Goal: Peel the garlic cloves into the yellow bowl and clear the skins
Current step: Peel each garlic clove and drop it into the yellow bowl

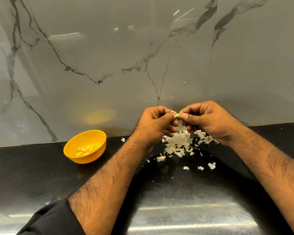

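Both forearms raised over the black counter (pixel 41 175), knuckles up, fingers curled — left hand (pixel 157 123) and right hand (pixel 209 121) pinching one garlic cloves piece (pixel 178 115) between them, above the skins (pixel 180 143) heaped near the counter's back edge. Yellow bowl (pixel 71 150) (peeled cloves inside) well apart to the left, by the marble wall (pixel 109 56).

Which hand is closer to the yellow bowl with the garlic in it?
Left. The left hand is up and to the right of the yellow bowl; the right hand is farther right, beyond the left hand.
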A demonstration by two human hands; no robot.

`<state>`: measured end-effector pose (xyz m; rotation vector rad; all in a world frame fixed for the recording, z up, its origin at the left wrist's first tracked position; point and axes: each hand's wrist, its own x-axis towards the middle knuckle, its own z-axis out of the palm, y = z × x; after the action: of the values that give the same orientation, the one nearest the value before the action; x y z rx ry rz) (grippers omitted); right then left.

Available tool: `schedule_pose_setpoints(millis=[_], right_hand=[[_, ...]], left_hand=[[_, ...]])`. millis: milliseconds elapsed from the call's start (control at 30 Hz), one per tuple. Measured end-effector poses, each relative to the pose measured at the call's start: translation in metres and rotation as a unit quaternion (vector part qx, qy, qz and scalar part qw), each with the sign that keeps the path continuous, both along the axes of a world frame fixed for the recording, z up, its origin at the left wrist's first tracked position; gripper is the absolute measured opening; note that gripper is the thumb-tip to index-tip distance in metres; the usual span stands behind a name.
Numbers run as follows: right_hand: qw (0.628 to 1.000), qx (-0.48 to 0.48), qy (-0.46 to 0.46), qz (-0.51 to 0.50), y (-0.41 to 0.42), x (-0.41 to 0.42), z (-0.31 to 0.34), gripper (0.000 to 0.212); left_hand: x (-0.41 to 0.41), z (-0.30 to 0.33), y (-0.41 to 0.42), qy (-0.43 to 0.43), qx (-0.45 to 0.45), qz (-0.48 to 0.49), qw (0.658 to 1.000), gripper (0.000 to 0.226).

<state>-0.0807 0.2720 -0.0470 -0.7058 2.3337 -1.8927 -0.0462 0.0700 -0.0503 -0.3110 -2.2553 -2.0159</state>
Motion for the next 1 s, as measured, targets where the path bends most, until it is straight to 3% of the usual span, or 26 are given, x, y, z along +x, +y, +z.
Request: schedule_pose_setpoints(millis=[167,400,467,667,800,1000], right_hand=[[1.0,-0.002,0.008,-0.002,0.0,0.001,0.002,0.012],[0.995,-0.098,-0.028,0.023,0.007,0.003,0.01,0.02],[0.995,-0.082,-0.043,0.023,0.007,0.002,0.009,0.021],[0.991,-0.069,-0.107,0.05,0.003,0.002,0.008,0.031],[0.987,-0.064,-0.135,0.058,0.002,0.003,0.008,0.032],[0.998,-0.028,-0.052,-0.016,-0.004,0.003,0.005,0.033]], left_hand=[[-0.002,0.001,-0.001,0.002,-0.01,0.01,1.0,0.018],[-0.001,-0.001,-0.005,0.027,-0.055,0.058,0.996,0.004],[0.001,0.001,-0.005,0.055,-0.05,0.074,0.994,0.014],[-0.001,-0.001,-0.005,0.111,-0.017,0.016,0.994,0.024],[-0.002,-0.002,-0.005,0.102,-0.011,0.008,0.995,0.017],[-0.006,-0.004,-0.005,0.097,0.004,0.019,0.995,0.018]])
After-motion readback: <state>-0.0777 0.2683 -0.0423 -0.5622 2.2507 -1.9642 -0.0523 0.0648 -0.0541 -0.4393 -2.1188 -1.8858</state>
